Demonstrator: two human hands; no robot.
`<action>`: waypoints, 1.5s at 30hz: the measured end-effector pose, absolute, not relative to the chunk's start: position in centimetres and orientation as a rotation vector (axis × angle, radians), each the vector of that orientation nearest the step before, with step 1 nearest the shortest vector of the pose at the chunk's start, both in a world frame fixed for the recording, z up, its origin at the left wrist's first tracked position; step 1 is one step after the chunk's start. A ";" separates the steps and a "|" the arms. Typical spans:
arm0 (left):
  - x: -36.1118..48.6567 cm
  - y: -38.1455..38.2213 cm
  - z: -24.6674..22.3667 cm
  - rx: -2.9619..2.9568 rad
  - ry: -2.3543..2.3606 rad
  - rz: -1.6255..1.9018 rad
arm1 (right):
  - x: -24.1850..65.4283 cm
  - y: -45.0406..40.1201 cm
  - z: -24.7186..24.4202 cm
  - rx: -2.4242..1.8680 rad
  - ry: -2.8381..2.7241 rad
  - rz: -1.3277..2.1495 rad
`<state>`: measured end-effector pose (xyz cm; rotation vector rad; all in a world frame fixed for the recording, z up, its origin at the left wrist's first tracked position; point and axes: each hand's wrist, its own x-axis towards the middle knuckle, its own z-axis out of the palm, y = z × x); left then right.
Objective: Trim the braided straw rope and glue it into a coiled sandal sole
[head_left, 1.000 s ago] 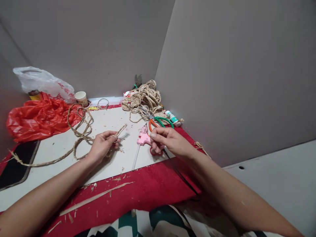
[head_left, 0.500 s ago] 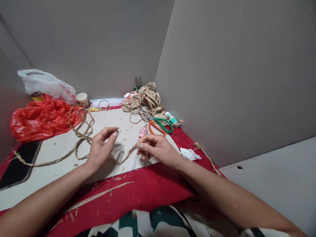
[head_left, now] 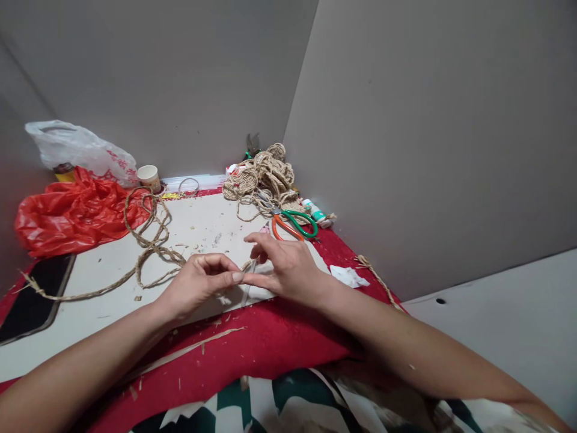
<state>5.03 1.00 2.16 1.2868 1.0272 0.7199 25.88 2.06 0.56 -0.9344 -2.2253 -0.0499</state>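
Observation:
Brown twisted straw rope (head_left: 155, 255) lies in loose loops on the white board (head_left: 198, 216), and a strand runs behind my left hand (head_left: 201, 282). That hand is closed, its thumb and forefinger pinching the rope near its end; the pinched part is mostly hidden. Touching those fingertips is the thumb of my right hand (head_left: 291, 264), whose forefinger stands apart above it. A short piece of rope shows between the hands. Beyond my right hand lie scissors (head_left: 295, 225) with one orange and one green handle.
A heap of coiled rope (head_left: 264, 177) sits at the back by the wall. Leftward are a red plastic bag (head_left: 81, 213), a paper cup (head_left: 148, 177) and a dark phone (head_left: 38, 297). Crumpled tissue (head_left: 348, 276) and a glue tube (head_left: 314, 210) lie on the right over red cloth (head_left: 270, 331).
My left hand has moved right and closed in a pinch at the rope. My right hand has loosened its pinch, its forefinger now raised away from the thumb.

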 end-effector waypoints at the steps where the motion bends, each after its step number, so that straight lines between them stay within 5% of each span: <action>1: 5.1 1.0 2.1 1.272 1.023 0.712 | 26.0 2.1 0.6 -0.934 -2.247 -0.042; 21: 5.4 -0.4 3.1 0.977 0.685 0.634 | 28.5 2.8 2.5 -1.009 -1.941 0.640; 26: 5.0 0.6 3.3 1.232 0.810 0.751 | 32.0 2.4 2.3 -1.238 -1.793 0.452; 35: 5.3 2.2 0.9 1.776 1.164 0.784 | 30.9 3.0 -0.8 -1.547 -2.440 0.097; 45: 6.6 3.5 -2.8 1.895 1.086 0.767 | 30.1 4.3 -1.6 -1.504 -2.529 0.215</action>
